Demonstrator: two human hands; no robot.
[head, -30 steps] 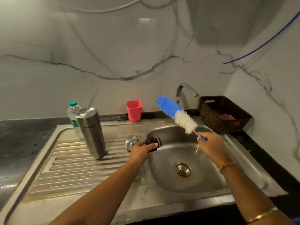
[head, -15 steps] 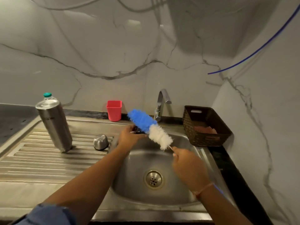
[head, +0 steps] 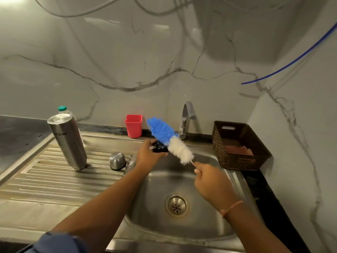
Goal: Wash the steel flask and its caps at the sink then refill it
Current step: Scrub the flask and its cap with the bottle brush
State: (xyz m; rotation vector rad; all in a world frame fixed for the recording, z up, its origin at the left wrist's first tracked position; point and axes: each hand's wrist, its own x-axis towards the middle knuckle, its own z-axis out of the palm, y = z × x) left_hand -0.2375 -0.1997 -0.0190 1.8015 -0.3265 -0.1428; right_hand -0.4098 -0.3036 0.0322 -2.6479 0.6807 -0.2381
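The steel flask [head: 70, 142] stands upside down on the ribbed drainboard [head: 45, 179] at the left. Its domed steel outer cap [head: 117, 160] sits on the drainboard near the basin's edge. My left hand [head: 147, 155] grips the black inner cap [head: 160, 147] over the back left corner of the sink basin [head: 182, 181]. My right hand [head: 209, 181] holds the thin handle of a bottle brush [head: 169, 139] with blue and white bristles. The bristles lie against the black cap.
A tap [head: 186, 119] rises behind the basin. A red cup [head: 133, 126] stands at the back wall. A dark woven basket [head: 238, 146] sits at the right of the sink. A plastic bottle with a green lid [head: 63, 109] stands behind the flask.
My left hand carried the black cap back toward the tap, and the brush came down against it. The view shifted to the right.
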